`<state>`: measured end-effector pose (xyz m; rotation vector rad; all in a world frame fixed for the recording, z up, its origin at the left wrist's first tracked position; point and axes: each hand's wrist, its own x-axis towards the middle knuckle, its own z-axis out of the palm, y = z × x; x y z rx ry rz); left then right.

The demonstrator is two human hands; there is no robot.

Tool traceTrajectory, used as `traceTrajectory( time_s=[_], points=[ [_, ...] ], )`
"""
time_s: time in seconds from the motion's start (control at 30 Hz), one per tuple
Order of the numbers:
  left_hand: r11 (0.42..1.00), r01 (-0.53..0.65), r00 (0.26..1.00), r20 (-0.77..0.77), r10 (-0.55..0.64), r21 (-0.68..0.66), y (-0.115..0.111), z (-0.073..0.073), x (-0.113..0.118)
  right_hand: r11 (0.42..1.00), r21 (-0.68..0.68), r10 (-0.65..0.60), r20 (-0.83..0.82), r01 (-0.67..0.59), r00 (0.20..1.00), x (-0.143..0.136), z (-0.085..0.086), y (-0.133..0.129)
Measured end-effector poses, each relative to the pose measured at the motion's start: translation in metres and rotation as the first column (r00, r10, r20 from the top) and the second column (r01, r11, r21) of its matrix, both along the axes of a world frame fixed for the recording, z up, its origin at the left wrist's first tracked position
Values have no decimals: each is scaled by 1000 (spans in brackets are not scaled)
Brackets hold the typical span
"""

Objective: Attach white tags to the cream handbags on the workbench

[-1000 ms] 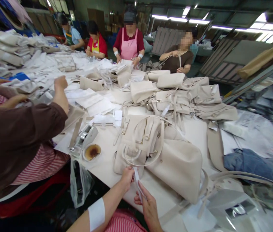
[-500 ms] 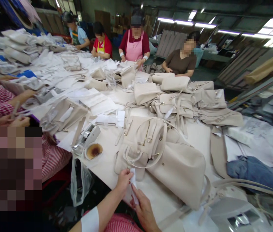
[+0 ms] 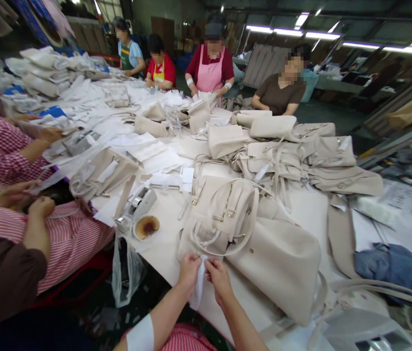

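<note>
My left hand (image 3: 190,268) is closed, pinching the upper end of a white strip of thin wrapping (image 3: 200,282), paper or foam. Beside it, my right hand (image 3: 217,274) pinches the same strip near its top, and the rest hangs down between them at the table edge. Just beyond both hands lies a beige handbag (image 3: 209,204) with looped handles and gold-coloured zips and buckles. Part of its handle looks wrapped in white. A second, larger beige bag (image 3: 279,263) rests on its side to the right of my hands.
A tape dispenser (image 3: 142,202) and a roll of brown tape (image 3: 146,227) sit left on the table (image 3: 162,258). Several beige bags (image 3: 315,151) are piled farther back. A plastic bag (image 3: 127,278) hangs off the edge. Co-workers stand across and at left; blue cloth (image 3: 392,268) lies right.
My right hand has moved up from the strip's lower part to its top, beside my left hand. The strip now hangs down. The camera view has shifted slightly left.
</note>
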<state>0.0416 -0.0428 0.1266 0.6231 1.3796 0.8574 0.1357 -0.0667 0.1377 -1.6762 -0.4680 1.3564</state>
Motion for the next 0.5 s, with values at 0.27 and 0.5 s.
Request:
traceTrajectory(
  time_s=[0.27,0.5],
  points=[
    [983,51,988,-150,-24,178,-3,13,-2,991,-55,-124,-79,119,989,-4,-2,-2],
    [980,86,982,-182,-52,182,-4,11,0,986,-14,-165,-90,165,982,-13,5,-3]
  ],
)
